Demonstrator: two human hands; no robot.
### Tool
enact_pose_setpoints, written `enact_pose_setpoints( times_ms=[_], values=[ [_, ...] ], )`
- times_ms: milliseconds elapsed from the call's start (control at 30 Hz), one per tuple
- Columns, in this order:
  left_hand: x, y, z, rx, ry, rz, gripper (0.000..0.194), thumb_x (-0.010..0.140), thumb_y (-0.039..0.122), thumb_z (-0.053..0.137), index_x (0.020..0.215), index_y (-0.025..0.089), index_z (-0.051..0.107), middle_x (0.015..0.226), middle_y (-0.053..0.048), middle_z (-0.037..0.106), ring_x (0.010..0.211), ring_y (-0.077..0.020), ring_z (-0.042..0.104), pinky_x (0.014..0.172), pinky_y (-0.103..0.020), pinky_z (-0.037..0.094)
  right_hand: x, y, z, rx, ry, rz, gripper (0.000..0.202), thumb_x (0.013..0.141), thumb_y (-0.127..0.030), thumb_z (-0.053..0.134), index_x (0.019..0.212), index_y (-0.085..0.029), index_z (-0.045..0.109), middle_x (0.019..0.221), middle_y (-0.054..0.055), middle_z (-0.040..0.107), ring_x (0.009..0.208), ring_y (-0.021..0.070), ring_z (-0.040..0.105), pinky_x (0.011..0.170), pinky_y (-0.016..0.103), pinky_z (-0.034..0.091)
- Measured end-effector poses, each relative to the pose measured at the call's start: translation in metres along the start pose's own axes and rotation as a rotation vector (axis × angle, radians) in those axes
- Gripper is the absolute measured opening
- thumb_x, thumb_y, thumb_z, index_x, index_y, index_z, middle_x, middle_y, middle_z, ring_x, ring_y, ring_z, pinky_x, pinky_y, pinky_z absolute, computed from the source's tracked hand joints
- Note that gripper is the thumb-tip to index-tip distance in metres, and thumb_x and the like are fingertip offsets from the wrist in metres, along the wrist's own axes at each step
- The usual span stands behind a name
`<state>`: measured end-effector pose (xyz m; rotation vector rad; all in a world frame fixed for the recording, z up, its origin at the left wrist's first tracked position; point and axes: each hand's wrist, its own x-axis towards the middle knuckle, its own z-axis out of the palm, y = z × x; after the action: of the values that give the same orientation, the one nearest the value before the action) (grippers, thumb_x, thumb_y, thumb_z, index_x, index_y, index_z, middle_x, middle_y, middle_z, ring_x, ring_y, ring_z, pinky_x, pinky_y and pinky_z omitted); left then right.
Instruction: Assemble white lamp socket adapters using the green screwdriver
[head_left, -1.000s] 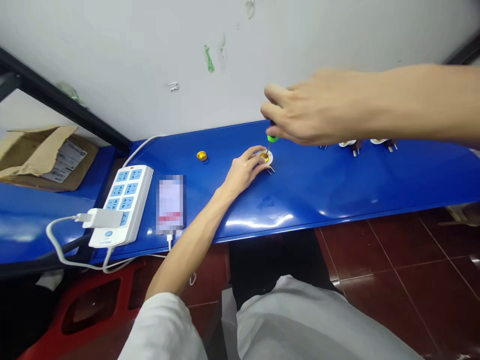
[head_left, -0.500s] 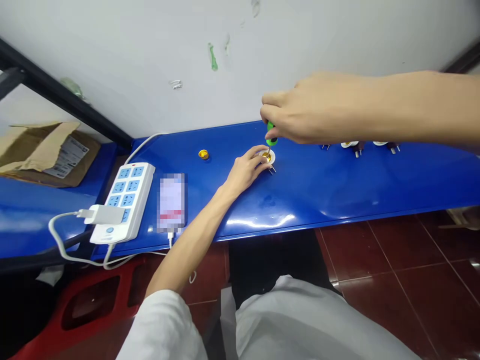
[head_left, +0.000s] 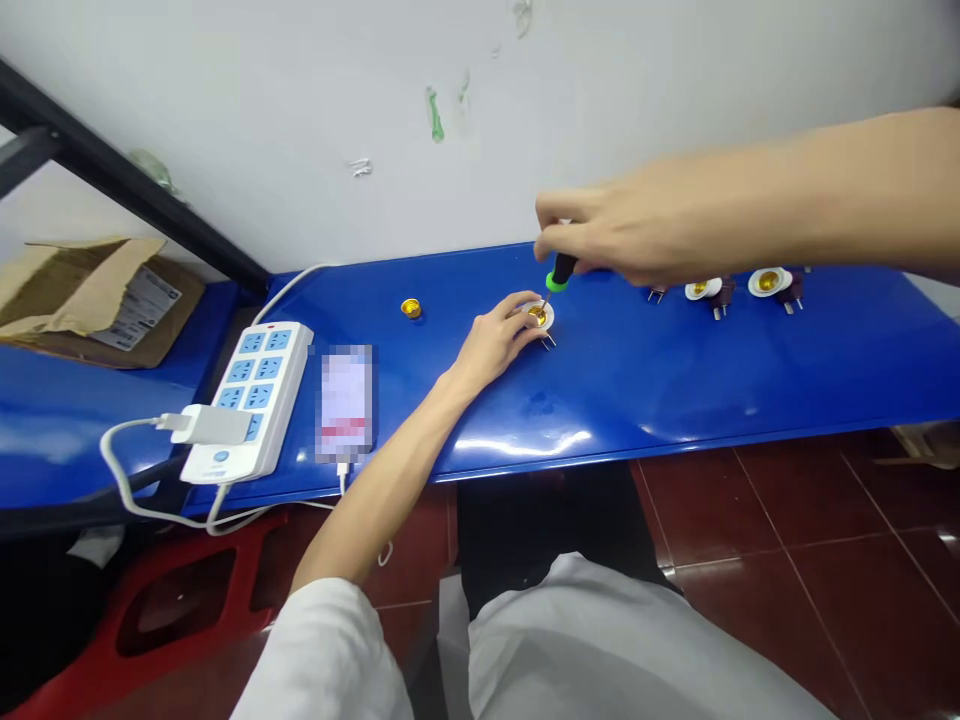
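Note:
My left hand (head_left: pixel 501 338) is closed around a white plug-in lamp socket (head_left: pixel 550 318) with a gold-coloured inside, its two metal prongs pointing toward me on the blue table. Above it, my right hand (head_left: pixel 592 232) grips a screwdriver (head_left: pixel 556 280) with a black and green handle. The screwdriver's shaft slants down, its tip inside the socket's gold interior. A loose gold threaded shell (head_left: pixel 411 308) lies on the table to the left of my left hand.
More lamp sockets with plugs, such as this one (head_left: pixel 772 283), lie to the right. At the left are a white power strip (head_left: pixel 281 400) with a charger, a phone (head_left: pixel 345 400) on a cable and an opened cardboard box (head_left: pixel 142 300). A wall stands behind the blue table (head_left: pixel 637 390).
My right hand has shifted slightly right, and the screwdriver leans more, showing its black handle. My left hand stays on the socket. More of the sockets at the right is uncovered.

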<state>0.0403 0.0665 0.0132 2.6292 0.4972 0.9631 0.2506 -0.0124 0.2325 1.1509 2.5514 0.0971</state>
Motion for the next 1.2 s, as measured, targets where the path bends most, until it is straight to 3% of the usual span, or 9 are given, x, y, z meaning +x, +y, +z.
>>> enact_pose_setpoints(
  times_ms=[133, 233, 333, 433, 567, 667, 767, 933, 1200],
  values=[
    [0.000, 0.000, 0.002, 0.000, 0.005, 0.008, 0.023, 0.106, 0.037, 0.066, 0.101, 0.018, 0.077, 0.140, -0.014, 0.074, 0.118, -0.0210, 0.080, 0.100, -0.032, 0.066, 0.004, -0.014, -0.012, -0.187, -0.061, 0.145, 0.042, 0.106, -0.014, 0.042, 0.141, -0.007, 0.062, 0.134, 0.016, 0.063, 0.094, 0.0140, 0.064, 0.078, 0.032, 0.046],
    [0.000, -0.001, 0.003, 0.010, 0.020, 0.037, 0.023, 0.106, 0.037, 0.066, 0.101, 0.018, 0.076, 0.140, -0.013, 0.075, 0.117, -0.0202, 0.081, 0.097, -0.030, 0.067, 0.006, -0.021, -0.014, -0.242, -0.108, 0.222, 0.041, 0.110, -0.026, 0.040, 0.137, -0.008, 0.065, 0.127, 0.018, 0.067, 0.088, 0.0176, 0.066, 0.073, 0.034, 0.046],
    [0.001, -0.002, 0.002, 0.007, 0.015, 0.048, 0.025, 0.107, 0.039, 0.064, 0.103, 0.017, 0.076, 0.140, -0.014, 0.075, 0.118, -0.0201, 0.081, 0.098, -0.030, 0.067, 0.006, -0.023, -0.008, -0.303, -0.067, 0.288, 0.055, 0.115, -0.041, 0.026, 0.128, -0.008, 0.069, 0.109, 0.018, 0.072, 0.089, 0.0227, 0.069, 0.075, 0.038, 0.046],
    [0.001, -0.003, 0.002, -0.003, -0.006, 0.033, 0.025, 0.107, 0.038, 0.064, 0.104, 0.018, 0.077, 0.140, -0.014, 0.075, 0.120, -0.0207, 0.080, 0.101, -0.033, 0.067, 0.003, -0.022, -0.002, -0.346, -0.051, 0.356, 0.061, 0.116, -0.039, 0.018, 0.125, -0.008, 0.069, 0.089, 0.013, 0.071, 0.089, 0.0214, 0.069, 0.077, 0.036, 0.044],
    [0.001, -0.002, 0.001, -0.005, -0.009, 0.017, 0.024, 0.106, 0.039, 0.065, 0.105, 0.019, 0.078, 0.141, -0.014, 0.074, 0.120, -0.0214, 0.080, 0.102, -0.035, 0.067, -0.003, -0.012, 0.000, -0.259, -0.068, 0.291, 0.060, 0.114, -0.050, 0.030, 0.143, -0.007, 0.060, 0.122, 0.017, 0.071, 0.072, 0.0121, 0.060, 0.065, 0.030, 0.037],
    [0.001, -0.001, 0.000, -0.001, -0.003, 0.012, 0.024, 0.106, 0.039, 0.065, 0.105, 0.019, 0.078, 0.141, -0.014, 0.074, 0.120, -0.0218, 0.080, 0.102, -0.035, 0.067, -0.008, 0.005, 0.005, -0.142, -0.096, 0.099, 0.051, 0.107, -0.033, 0.053, 0.152, -0.009, 0.055, 0.149, 0.017, 0.058, 0.073, 0.0054, 0.056, 0.063, 0.026, 0.034],
    [0.002, 0.000, 0.000, 0.002, 0.005, 0.028, 0.026, 0.107, 0.040, 0.064, 0.102, 0.017, 0.077, 0.140, -0.014, 0.075, 0.119, -0.0213, 0.080, 0.100, -0.033, 0.067, -0.012, 0.017, 0.013, -0.103, -0.047, 0.100, 0.045, 0.101, -0.016, 0.053, 0.144, -0.011, 0.064, 0.142, 0.011, 0.063, 0.085, 0.0081, 0.060, 0.073, 0.028, 0.037],
    [0.003, -0.001, 0.001, -0.005, -0.015, 0.024, 0.024, 0.107, 0.038, 0.064, 0.103, 0.018, 0.077, 0.141, -0.014, 0.075, 0.119, -0.0210, 0.080, 0.102, -0.034, 0.066, -0.012, 0.012, 0.013, -0.071, -0.006, 0.153, 0.041, 0.107, -0.023, 0.048, 0.141, -0.009, 0.067, 0.136, 0.014, 0.067, 0.103, 0.0172, 0.066, 0.087, 0.033, 0.045],
    [0.004, -0.003, 0.002, 0.004, -0.034, 0.004, 0.025, 0.106, 0.040, 0.065, 0.103, 0.019, 0.078, 0.142, -0.014, 0.075, 0.120, -0.0220, 0.080, 0.103, -0.035, 0.066, -0.003, 0.004, 0.007, -0.120, -0.013, 0.197, 0.044, 0.107, -0.028, 0.048, 0.147, -0.017, 0.064, 0.136, 0.014, 0.068, 0.106, 0.0217, 0.068, 0.089, 0.038, 0.049]
  ],
)
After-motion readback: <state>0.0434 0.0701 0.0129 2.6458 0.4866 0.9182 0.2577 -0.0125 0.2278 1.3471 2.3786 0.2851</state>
